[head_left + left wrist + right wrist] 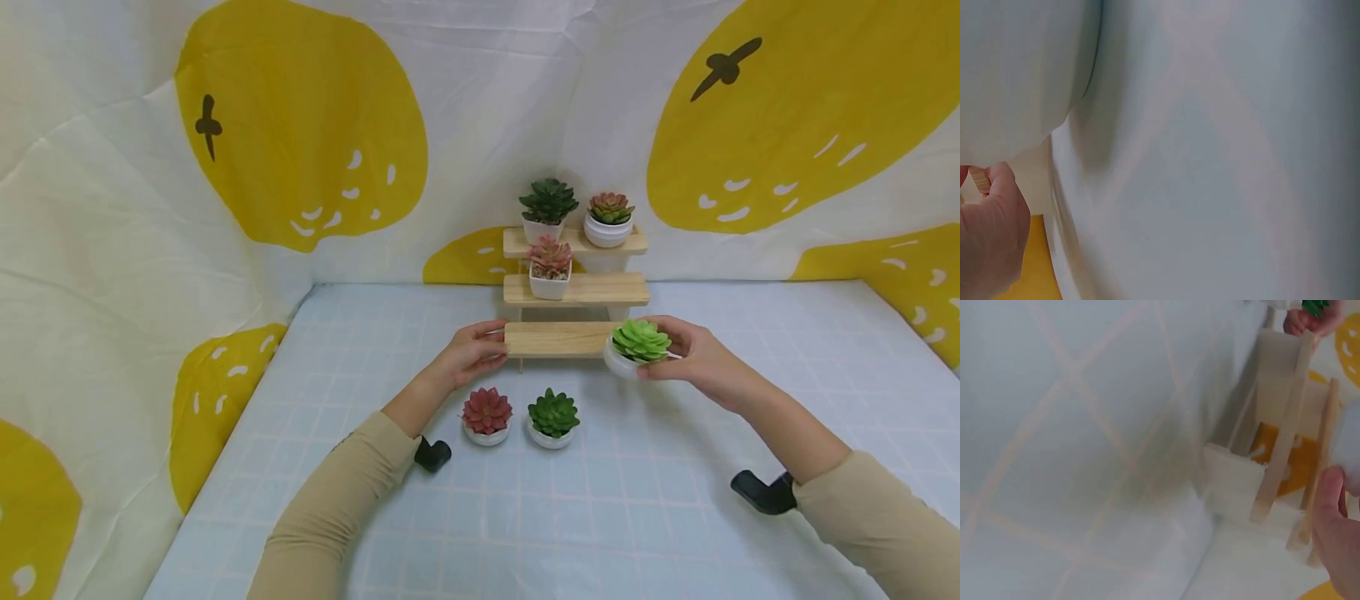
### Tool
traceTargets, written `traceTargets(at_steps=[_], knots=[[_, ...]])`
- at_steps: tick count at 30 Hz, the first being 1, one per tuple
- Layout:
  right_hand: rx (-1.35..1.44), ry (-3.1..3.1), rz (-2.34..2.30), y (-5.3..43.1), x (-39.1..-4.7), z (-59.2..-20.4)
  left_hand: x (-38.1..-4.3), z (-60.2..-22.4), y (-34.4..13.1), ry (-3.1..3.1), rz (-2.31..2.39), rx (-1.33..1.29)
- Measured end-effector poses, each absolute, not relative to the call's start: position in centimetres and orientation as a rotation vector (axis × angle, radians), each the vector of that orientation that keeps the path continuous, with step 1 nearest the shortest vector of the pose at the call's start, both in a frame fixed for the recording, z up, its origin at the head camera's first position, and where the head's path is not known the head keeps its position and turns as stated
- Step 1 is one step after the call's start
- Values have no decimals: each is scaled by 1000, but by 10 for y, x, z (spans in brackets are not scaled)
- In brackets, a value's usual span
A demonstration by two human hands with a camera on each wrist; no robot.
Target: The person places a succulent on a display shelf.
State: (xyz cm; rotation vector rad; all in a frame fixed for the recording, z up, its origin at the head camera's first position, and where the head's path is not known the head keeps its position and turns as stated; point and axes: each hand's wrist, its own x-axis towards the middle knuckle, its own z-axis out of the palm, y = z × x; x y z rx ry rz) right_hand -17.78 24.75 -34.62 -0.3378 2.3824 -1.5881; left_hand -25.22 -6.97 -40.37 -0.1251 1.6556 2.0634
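My right hand (693,354) grips a light green succulent (641,340) in a round white pot (622,363), held at the right end of the lowest step of a three-tier wooden stand (558,340). In the right wrist view its fingers are against the white pot (1349,447); whether the pot touches the step cannot be told. At the step's left end, my left hand (476,352) pinches the wood between thumb and fingers, partly seen in the left wrist view. On the table before the stand sit a red succulent (487,412) and a dark green succulent (553,413), both in white pots.
The top tier carries a dark green plant (549,201) and a reddish-green plant (610,208). On the middle tier, toward the left, stands a pink succulent (551,258). Behind the table (525,517) hangs a white cloth (510,117) printed with yellow shapes.
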Motion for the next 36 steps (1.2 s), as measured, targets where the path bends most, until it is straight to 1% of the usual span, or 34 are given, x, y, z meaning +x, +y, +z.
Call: traceTargets(at_steps=[6,18,36], knots=[[-305,2431,-1606,251,-181,-336,-253,-404,-69,1665,2057,-122],[-224,2512,-1572,253,-200,-323,-252,-404,-70,1661,2057,-142],[-162,2513,-1672,243,-223,-315,-252,-404,-70,1665,2057,-140]])
